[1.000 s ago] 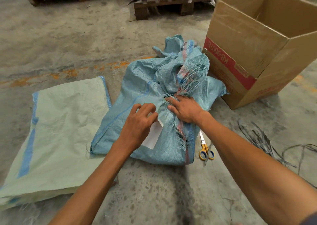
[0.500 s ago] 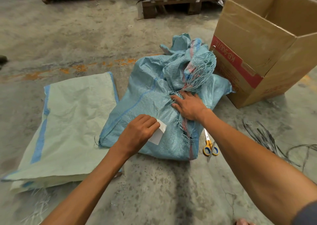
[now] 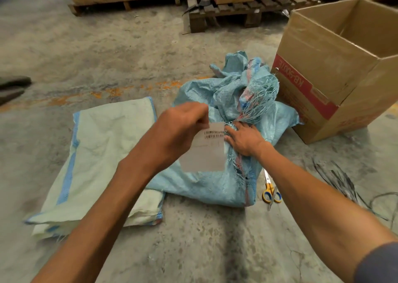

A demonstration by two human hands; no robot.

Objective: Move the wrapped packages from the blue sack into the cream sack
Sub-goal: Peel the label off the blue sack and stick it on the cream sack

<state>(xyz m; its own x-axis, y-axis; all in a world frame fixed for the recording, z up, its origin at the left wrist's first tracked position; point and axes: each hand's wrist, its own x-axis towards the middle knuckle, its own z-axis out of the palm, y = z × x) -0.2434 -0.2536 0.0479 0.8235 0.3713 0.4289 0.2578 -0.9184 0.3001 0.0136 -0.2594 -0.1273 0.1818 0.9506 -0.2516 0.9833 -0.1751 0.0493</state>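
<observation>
The blue woven sack lies crumpled on the concrete floor, its frayed mouth bunched at the far end. My right hand rests flat on the sack beside the frayed seam. My left hand is raised above the sack and pinches the top edge of a white wrapped package with a barcode label, which hangs free in the air. The cream sack lies flat on the floor to the left of the blue one, its edge touching it.
Yellow-handled scissors lie right of the blue sack. An open cardboard box stands at the right. Loose black straps trail on the floor at right. Wooden pallets with boxes stand behind.
My left hand has pulled the white package out of the blue sack and lifted it up. My right hand has stayed pressed on the sack.
</observation>
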